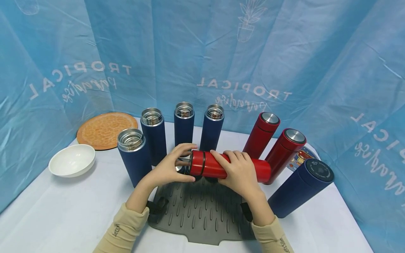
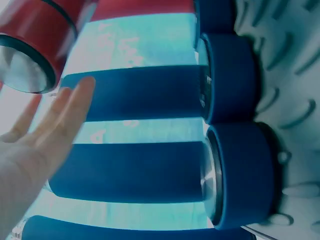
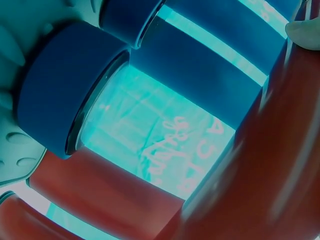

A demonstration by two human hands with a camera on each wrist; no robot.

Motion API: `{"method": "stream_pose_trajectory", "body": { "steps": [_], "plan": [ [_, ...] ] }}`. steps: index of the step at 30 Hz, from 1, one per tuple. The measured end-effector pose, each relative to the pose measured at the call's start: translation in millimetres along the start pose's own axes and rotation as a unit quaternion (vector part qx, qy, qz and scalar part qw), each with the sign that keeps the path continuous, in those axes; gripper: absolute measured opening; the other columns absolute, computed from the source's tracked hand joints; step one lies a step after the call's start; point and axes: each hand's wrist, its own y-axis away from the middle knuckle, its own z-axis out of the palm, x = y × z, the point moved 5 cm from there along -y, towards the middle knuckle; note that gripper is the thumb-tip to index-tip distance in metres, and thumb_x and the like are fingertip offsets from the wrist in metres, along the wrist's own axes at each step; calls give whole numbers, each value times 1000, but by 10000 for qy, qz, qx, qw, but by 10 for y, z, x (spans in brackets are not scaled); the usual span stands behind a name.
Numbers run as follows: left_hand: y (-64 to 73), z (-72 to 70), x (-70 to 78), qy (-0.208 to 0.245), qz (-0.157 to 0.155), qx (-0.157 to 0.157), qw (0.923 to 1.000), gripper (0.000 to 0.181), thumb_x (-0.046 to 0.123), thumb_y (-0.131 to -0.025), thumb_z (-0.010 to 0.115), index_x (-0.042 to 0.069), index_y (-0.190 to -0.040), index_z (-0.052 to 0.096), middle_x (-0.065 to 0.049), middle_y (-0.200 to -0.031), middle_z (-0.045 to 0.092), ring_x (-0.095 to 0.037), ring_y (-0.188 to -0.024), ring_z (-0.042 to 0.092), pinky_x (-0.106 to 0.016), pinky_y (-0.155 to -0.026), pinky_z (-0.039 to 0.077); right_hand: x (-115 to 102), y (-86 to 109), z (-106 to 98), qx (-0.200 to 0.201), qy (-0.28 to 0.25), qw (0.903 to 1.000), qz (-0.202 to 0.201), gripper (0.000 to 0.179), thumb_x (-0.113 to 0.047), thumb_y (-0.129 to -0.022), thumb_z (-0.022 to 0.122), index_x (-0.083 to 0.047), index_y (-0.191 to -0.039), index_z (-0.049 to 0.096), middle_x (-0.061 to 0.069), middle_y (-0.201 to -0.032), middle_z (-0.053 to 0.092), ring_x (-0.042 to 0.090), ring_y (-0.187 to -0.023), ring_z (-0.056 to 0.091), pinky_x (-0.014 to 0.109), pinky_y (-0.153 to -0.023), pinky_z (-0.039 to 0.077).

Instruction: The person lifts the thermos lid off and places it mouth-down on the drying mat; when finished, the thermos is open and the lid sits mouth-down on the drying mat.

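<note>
My right hand [image 1: 239,173] grips a red thermos [image 1: 262,170] around its body and holds it on its side above the grey mat, capped end to the left. Around that capped end, without gripping it, my left hand [image 1: 167,170] has its thumb and fingers spread. The left wrist view shows the fingers [image 2: 75,107] extended beside the thermos's silver-topped cap [image 2: 22,67]. Blue caps [image 2: 245,175] sit on the ridged mat [image 1: 199,214] below, mostly hidden by the hands in the head view. Several lidless blue thermoses [image 1: 133,160] stand behind and left of my left hand.
Two capped red thermoses [image 1: 259,135] stand at the right rear, and a blue thermos [image 1: 299,191] with a dark round top stands nearer at right. A white bowl [image 1: 72,161] and a round orange mat [image 1: 105,130] lie left. A patterned card [image 1: 302,158] lies behind the blue thermos.
</note>
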Motion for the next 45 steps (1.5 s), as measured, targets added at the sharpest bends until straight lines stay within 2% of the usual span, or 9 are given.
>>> {"method": "stream_pose_trajectory", "body": {
  "steps": [4,14,21,23,26,31,35,38,45],
  "plan": [
    [2,3,36,89,295,-99,9995,67,-3,-72,75,10,-131,47,-10,-137,35,-33,-121,43,-40,-89,48,15,2,-15,24,49,10000,-15,92,-39,-52,86,-27,-134,46,9,-103,62,27,-88,58,42,-80,46],
    [-2,0,-35,-29,-701,197,9973,57,20,-84,67,14,-135,42,-18,-121,51,-28,-90,60,-33,-63,54,13,-4,-30,121,-6,9999,-96,91,-39,-52,86,-27,-133,47,9,-103,62,27,-88,58,42,-80,46],
    [-16,15,-119,-276,-1135,381,9924,47,36,-93,53,8,-130,46,-13,-83,60,-28,-59,60,-35,-56,53,-3,-11,-39,161,-52,9997,-159,91,-40,-51,86,-27,-132,48,9,-102,62,27,-87,58,41,-79,46],
    [-15,22,-124,-256,-1154,322,9925,48,39,-94,49,7,-130,45,-14,-83,59,-28,-63,61,-35,-56,53,-6,-11,-39,146,-77,9997,-167,91,-40,-52,86,-27,-132,47,9,-102,62,27,-88,58,42,-79,46],
    [-14,29,-98,-184,-935,194,9953,56,34,-90,59,12,-137,38,-15,-111,55,-28,-88,61,-38,-67,55,5,-11,-42,144,-97,9998,-132,91,-40,-51,87,-27,-132,47,9,-102,62,27,-88,58,42,-79,46],
    [-18,31,-23,-103,28,19,9999,84,13,-72,79,18,-141,33,-7,-143,28,-29,-124,42,-41,-92,46,46,-5,-46,191,-45,9998,-46,88,-48,-55,83,-26,-132,48,9,-100,63,27,-86,59,41,-78,46],
    [-16,33,9,-97,563,12,9984,69,1,-73,75,13,-134,44,-8,-141,32,-29,-125,40,-37,-93,46,58,3,-46,222,-60,9997,-74,84,-56,-59,78,-26,-132,49,9,-99,63,26,-85,59,41,-77,46],
    [-14,25,-3,-188,534,102,9983,62,2,-75,74,13,-131,48,-9,-137,38,-29,-120,45,-36,-89,48,51,4,-48,271,-90,9995,-110,82,-55,-61,77,-26,-132,49,9,-99,63,26,-84,59,40,-76,46],
    [1,23,-50,-218,-195,102,9995,65,14,-79,73,18,-136,42,-11,-131,42,-31,-110,53,-37,-79,53,40,15,-55,338,-80,9993,-120,81,-50,-59,79,-26,-131,50,8,-100,62,26,-85,59,40,-76,45]
  ]
}}
